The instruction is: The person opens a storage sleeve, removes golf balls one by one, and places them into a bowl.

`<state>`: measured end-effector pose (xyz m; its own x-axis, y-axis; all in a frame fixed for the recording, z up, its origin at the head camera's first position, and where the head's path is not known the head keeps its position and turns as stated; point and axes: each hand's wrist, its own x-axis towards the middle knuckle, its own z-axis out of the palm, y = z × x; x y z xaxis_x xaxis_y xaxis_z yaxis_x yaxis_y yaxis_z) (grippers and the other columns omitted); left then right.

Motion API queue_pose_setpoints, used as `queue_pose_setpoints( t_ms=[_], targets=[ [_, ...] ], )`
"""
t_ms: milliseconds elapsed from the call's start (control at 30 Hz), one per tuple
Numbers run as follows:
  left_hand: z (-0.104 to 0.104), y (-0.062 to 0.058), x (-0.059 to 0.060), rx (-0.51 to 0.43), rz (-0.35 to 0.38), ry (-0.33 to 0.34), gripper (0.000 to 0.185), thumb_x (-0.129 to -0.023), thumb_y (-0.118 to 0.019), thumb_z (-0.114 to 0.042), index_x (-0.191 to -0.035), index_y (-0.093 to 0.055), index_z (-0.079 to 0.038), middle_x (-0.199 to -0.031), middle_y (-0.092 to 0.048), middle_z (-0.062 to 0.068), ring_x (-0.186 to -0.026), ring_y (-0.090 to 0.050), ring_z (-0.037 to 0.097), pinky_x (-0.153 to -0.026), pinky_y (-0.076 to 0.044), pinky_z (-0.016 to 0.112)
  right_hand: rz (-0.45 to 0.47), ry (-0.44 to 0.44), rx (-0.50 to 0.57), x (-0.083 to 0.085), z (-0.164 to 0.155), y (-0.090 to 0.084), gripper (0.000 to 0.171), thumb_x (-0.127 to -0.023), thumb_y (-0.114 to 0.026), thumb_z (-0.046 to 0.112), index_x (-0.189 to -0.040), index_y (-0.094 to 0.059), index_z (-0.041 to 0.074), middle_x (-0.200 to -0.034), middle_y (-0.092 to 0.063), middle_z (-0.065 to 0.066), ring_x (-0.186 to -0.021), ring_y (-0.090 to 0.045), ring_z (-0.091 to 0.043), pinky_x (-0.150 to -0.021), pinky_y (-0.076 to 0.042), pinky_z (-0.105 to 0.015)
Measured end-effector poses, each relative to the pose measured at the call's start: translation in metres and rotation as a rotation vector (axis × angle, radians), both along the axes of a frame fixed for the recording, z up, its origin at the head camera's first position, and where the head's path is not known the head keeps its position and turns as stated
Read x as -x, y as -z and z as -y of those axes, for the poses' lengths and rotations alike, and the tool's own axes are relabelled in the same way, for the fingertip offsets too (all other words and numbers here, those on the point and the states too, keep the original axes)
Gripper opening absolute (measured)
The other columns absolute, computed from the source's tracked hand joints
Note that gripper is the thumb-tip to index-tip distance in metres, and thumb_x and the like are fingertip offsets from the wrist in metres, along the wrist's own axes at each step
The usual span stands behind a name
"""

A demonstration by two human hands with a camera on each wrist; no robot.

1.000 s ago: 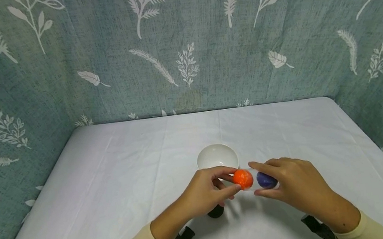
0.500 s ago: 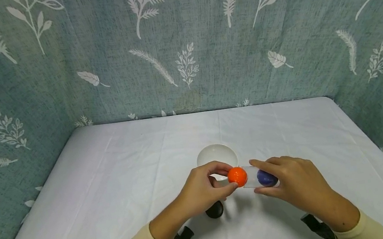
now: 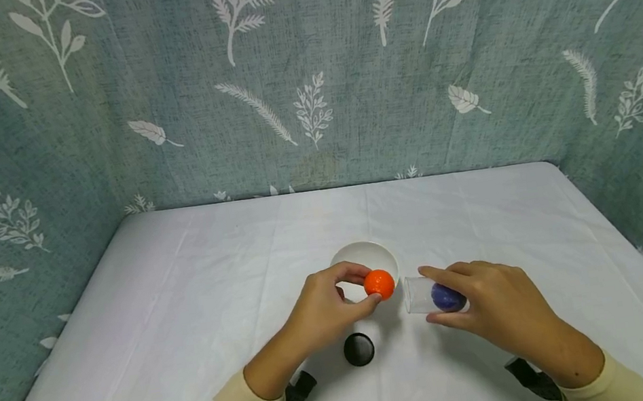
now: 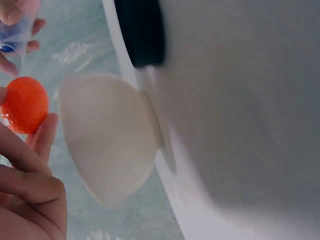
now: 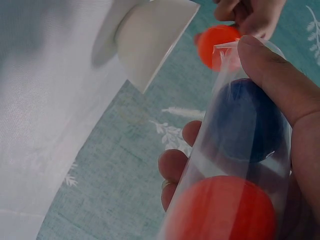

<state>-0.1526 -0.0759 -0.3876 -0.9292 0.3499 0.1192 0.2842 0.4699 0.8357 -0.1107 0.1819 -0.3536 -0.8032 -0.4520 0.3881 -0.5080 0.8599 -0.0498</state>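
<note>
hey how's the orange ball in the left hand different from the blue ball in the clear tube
The orange ball is out in the open, pinched by the left hand over the white bowl; the blue ball sits inside the clear tube held by the right hand. The orange ball is bright orange, the blue ball dark blue. Fingers touch the orange ball directly; only the tube wall touches the blue ball. Both are round and look similar in size.

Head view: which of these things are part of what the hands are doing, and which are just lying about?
In hand:
left hand pinching the orange ball over the white bowl
right hand gripping the clear tube, blue ball inside

Lying about:
black cap on the white tablecloth
leaf-print backdrop
</note>
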Motion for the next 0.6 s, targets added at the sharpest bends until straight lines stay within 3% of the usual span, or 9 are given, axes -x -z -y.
queue_pose_setpoints(
  t_ms=[133, 300, 500, 600],
  targets=[
    [0.003, 0.003, 0.002, 0.089, -0.036, -0.049, 0.028, -0.083, -0.079, -0.028, -0.109, -0.071, -0.019, -0.099, -0.074, -0.007, -0.066, -0.06, 0.007, -0.066, -0.051, 0.023, 0.027, 0.012, -0.009, -0.001, 0.002, 0.0, 0.067, -0.065, -0.089, 0.053, -0.124, -0.072, 0.025, -0.095, -0.076, -0.001, -0.079, -0.072, -0.017, -0.064, -0.059, -0.033],
    [0.007, 0.005, 0.005, 0.181, -0.091, -0.092, 0.028, -0.082, -0.079, -0.028, -0.107, -0.072, -0.018, -0.098, -0.075, -0.006, -0.074, -0.061, 0.004, -0.069, -0.047, 0.022, 0.063, 0.021, -0.018, -0.001, 0.005, 0.0, 0.067, -0.066, -0.088, 0.053, -0.125, -0.072, 0.025, -0.097, -0.076, -0.002, -0.082, -0.072, -0.017, -0.067, -0.06, -0.034],
    [0.009, 0.003, 0.009, 0.247, -0.04, -0.097, 0.03, -0.082, -0.08, -0.031, -0.107, -0.072, -0.017, -0.097, -0.074, -0.006, -0.053, -0.051, 0.006, -0.056, -0.042, 0.023, 0.077, 0.015, -0.015, 0.0, 0.007, 0.001, 0.066, -0.067, -0.088, 0.053, -0.124, -0.072, 0.025, -0.098, -0.076, -0.001, -0.083, -0.072, -0.018, -0.067, -0.06, -0.035],
    [0.009, 0.004, 0.013, 0.275, -0.019, -0.086, 0.03, -0.082, -0.079, -0.032, -0.107, -0.071, -0.018, -0.097, -0.074, -0.007, -0.055, -0.051, 0.006, -0.057, -0.042, 0.023, 0.079, 0.019, -0.017, -0.001, 0.006, 0.001, 0.066, -0.067, -0.088, 0.053, -0.124, -0.072, 0.025, -0.098, -0.076, -0.001, -0.083, -0.072, -0.018, -0.066, -0.059, -0.035]
  ],
)
